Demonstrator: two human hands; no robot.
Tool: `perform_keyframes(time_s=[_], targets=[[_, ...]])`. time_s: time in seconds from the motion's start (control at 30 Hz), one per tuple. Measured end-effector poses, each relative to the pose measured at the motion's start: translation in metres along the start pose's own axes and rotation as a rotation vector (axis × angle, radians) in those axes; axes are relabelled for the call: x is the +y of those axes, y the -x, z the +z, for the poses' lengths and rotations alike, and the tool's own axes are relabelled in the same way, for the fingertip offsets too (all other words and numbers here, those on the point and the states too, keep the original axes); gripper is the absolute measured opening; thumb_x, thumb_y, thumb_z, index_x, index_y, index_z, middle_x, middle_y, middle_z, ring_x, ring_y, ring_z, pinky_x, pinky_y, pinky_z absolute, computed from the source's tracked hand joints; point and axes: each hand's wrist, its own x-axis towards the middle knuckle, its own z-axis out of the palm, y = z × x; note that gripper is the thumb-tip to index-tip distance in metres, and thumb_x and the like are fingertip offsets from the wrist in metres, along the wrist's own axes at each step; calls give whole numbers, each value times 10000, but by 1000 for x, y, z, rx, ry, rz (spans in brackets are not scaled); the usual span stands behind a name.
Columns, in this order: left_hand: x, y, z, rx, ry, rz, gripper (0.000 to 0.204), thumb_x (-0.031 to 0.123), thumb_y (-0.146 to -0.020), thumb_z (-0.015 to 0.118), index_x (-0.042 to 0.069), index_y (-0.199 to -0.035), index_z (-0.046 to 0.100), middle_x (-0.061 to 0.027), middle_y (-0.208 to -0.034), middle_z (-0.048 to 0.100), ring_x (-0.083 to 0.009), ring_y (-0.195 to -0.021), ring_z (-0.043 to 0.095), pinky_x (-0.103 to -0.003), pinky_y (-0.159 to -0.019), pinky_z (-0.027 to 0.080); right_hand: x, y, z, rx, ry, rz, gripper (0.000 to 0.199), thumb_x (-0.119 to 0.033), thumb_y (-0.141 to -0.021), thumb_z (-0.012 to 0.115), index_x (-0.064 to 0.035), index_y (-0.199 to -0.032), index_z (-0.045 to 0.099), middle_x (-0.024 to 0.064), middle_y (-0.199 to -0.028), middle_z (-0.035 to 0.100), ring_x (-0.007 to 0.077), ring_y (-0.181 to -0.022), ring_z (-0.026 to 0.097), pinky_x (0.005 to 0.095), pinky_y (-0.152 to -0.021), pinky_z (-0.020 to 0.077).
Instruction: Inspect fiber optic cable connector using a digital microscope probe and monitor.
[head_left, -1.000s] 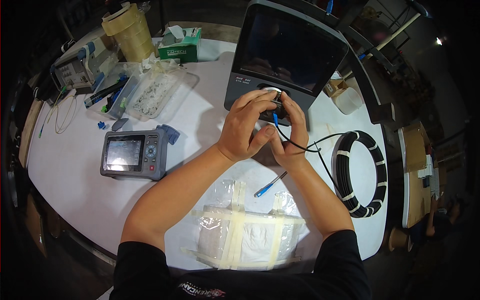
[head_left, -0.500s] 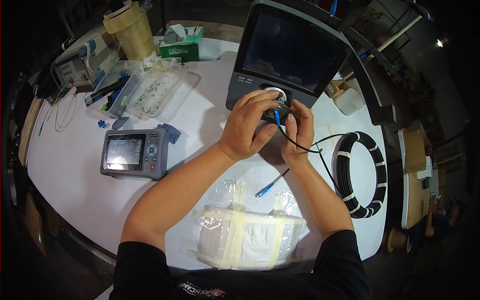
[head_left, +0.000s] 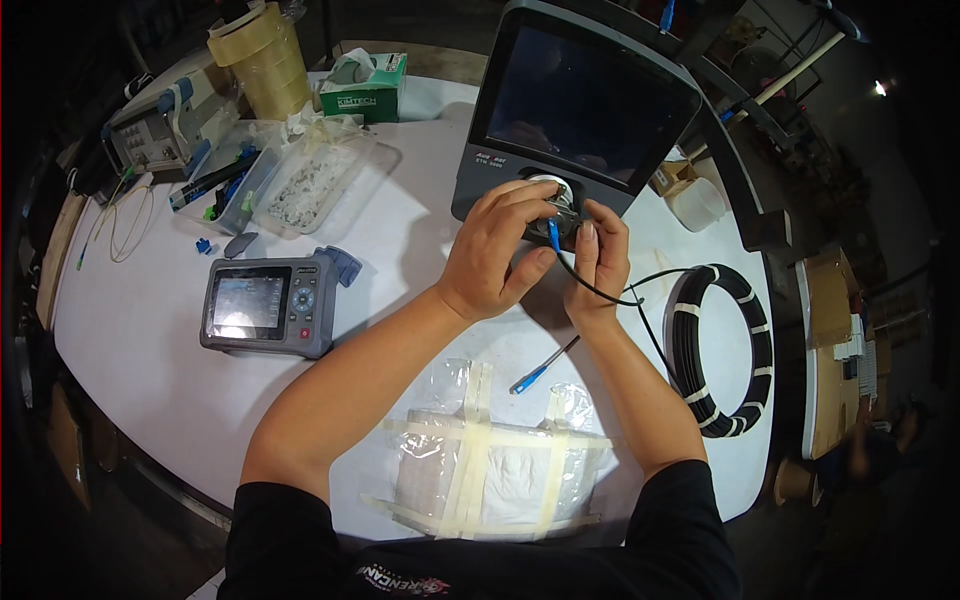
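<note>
At a grey inspection machine [head_left: 478, 180] with a large dark screen, both my hands work over a round metal connector holder [head_left: 563, 198]. My left hand [head_left: 490, 250] bends its fingers over the holder's left side, its thumb standing apart below. My right hand [head_left: 596, 268] has its fingertips closed at the holder's right edge; the exact contact is hidden. A blue fibre connector [head_left: 554, 234] sits at the holder between the hands. Its black cable [head_left: 588, 284] runs down over my right hand. The cable's other blue connector [head_left: 530, 379] lies on the table between my forearms.
A black cable coil [head_left: 684, 345] with white ties lies at right. A handheld tester [head_left: 318, 325] stands at left. Behind it are plastic bins [head_left: 262, 205], a green tissue box [head_left: 372, 104] and tape rolls [head_left: 262, 60]. A taped plastic-covered pad [head_left: 515, 485] lies nearest me.
My right fingers have shifted very slightly at the holder's edge, the thumb turning a little upright. My left hand and the connectors stay in place.
</note>
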Motion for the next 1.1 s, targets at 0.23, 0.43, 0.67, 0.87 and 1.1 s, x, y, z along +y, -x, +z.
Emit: perform_keyframes(time_s=[0.23,0.43,0.67,0.87,1.1], targets=[[3,-4,-3,-1,-4,1,420,373,-1035,584,2,-1230,612,-215,-1391,640,-412,-1289,598,-473,-1099,461,-4,-2,0,-21,5,23,319,-211,-1099,562,7,-1330,582,52,-916,654,105,-789,597,260,-722,497],[1,2,1,-6,-4,-20,417,375,-1031,594,8,-1227,616,-210,-1392,639,-414,-1290,595,-472,-1099,463,8,2,-1,-13,-45,64,288,-262,-1094,575,0,-1212,603,47,-885,646,103,-787,591,260,-724,488],[3,1,1,-6,-10,-12,419,379,-1031,597,9,-1226,619,-209,-1389,641,-412,-1289,595,-471,-1097,464,7,1,-5,-24,-23,105,325,-318,-1115,531,-27,-1009,629,25,-806,628,91,-748,563,255,-677,457],[1,-1,0,-2,-34,-11,373,333,-1026,610,10,-1213,627,-197,-1381,646,-406,-1280,599,-467,-1089,471,2,-3,-5,-59,22,122,312,-304,-1120,535,-29,-1009,631,21,-773,620,99,-726,566,261,-661,462],[3,-2,-1,-7,-58,-47,218,189,-994,618,31,-1133,674,-162,-1355,659,-367,-1272,608,-443,-1071,490,0,-5,1,89,42,-104,197,-135,-1001,665,-17,-1149,611,144,-1157,636,208,-974,637,321,-866,523]])
